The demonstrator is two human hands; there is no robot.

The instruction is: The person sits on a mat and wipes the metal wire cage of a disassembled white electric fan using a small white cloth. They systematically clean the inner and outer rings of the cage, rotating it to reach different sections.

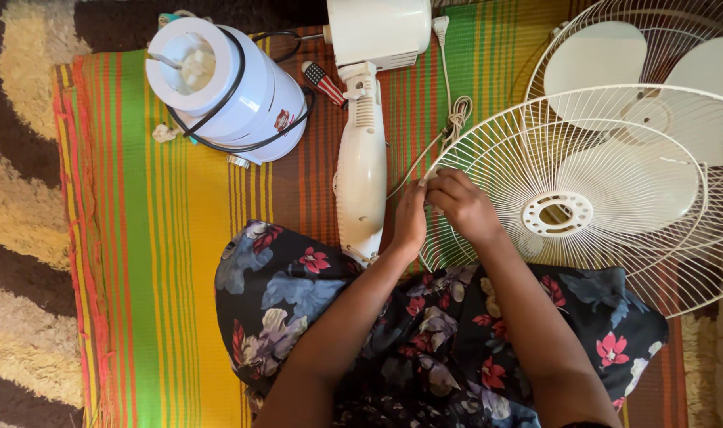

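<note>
Fan guard [568, 198], white wire, round, fine radial spokes around a slotted plastic hub, lies tilted across the person's floral lap and the striped mat [155, 261]. Right hand [463, 208] pinches its rim at the left edge; left hand [410, 219] alongside, fingertips closed on the same rim. White fan body [361, 170] just left; fan blades [599, 59] behind

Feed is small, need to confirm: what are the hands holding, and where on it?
Both hands grip the white fan guard at its left rim.
</note>
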